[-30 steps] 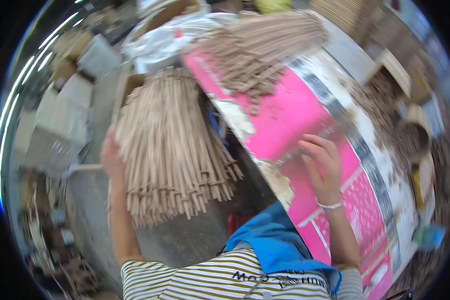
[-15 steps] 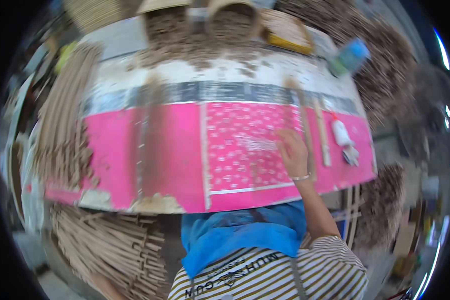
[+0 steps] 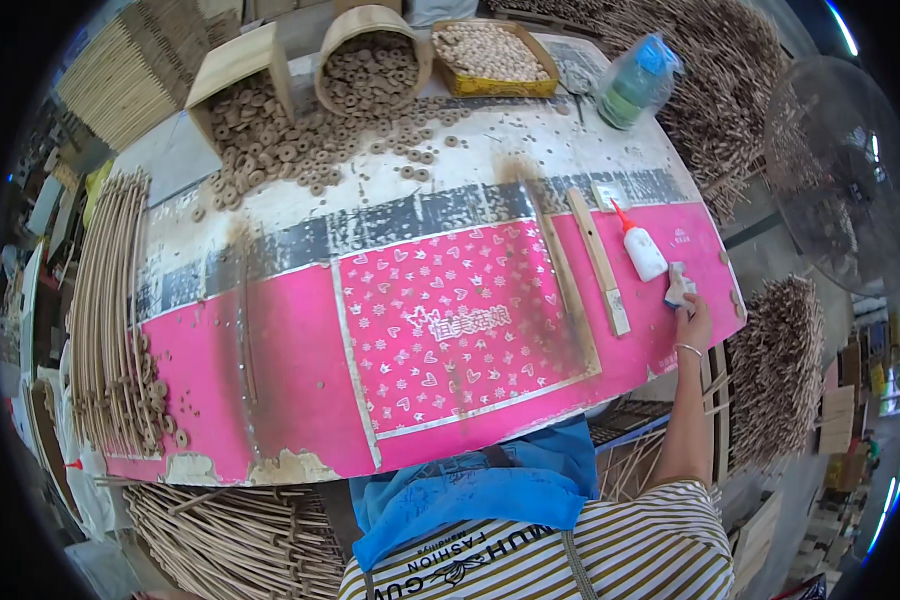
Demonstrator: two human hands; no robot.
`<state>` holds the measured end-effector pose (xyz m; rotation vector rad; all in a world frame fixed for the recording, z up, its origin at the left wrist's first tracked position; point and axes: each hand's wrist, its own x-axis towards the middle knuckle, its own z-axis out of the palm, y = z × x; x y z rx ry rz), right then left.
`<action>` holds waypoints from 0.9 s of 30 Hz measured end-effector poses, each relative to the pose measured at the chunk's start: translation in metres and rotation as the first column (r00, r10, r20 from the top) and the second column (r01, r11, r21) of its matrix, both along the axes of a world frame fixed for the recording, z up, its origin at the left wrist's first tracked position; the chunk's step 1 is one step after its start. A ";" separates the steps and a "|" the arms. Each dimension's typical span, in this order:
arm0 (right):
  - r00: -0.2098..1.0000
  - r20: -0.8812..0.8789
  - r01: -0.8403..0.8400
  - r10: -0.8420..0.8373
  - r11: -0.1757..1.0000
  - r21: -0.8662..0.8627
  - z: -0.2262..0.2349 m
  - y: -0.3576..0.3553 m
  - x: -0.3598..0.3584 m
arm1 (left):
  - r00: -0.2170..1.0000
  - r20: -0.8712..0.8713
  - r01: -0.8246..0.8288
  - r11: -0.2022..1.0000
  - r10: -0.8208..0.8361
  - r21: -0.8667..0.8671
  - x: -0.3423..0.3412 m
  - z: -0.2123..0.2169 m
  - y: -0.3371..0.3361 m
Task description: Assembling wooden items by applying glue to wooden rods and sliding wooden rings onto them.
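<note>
At the right of the pink-covered table (image 3: 295, 330), my right hand (image 3: 691, 322) has its fingers closed on a small crumpled grey-white rag (image 3: 679, 287). Just beyond the rag lies a white glue bottle (image 3: 645, 254) with a red nozzle. To its left is a flat wooden strip (image 3: 595, 255) with a pale lower end, and a thinner strip (image 3: 567, 290) runs alongside a dark stain. My left hand is out of view.
Wooden rings (image 3: 270, 160) spill from a square wooden box (image 3: 240, 75) and a round tub (image 3: 372, 60). A yellow tray (image 3: 500, 85) holds pale beads. A green bottle (image 3: 625, 95) stands far right. Long rods (image 3: 105, 300) lie left; a fan (image 3: 845, 180) stands right.
My right hand has moved right, from the patterned pink area to the rag, and has closed on it. The view has shifted and sharpened; the left forearm has dropped out at the lower edge.
</note>
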<state>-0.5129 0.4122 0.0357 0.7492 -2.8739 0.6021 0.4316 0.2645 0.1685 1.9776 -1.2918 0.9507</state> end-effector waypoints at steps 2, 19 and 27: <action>0.977 -0.208 -0.121 0.043 0.918 -0.377 0.005 0.001 -0.015 | 0.993 0.113 0.049 0.995 -0.039 -0.084 0.161 -0.013 0.016; 0.700 -0.248 -0.714 0.670 0.652 -0.253 -0.051 -0.357 0.102 | 0.433 -0.502 0.900 0.335 -0.749 0.278 -0.332 -0.116 -0.055; 0.731 -0.077 -0.683 0.679 0.726 -0.081 -0.016 -0.288 0.137 | 0.573 -0.552 0.759 0.645 -0.605 0.081 -0.249 -0.112 -0.084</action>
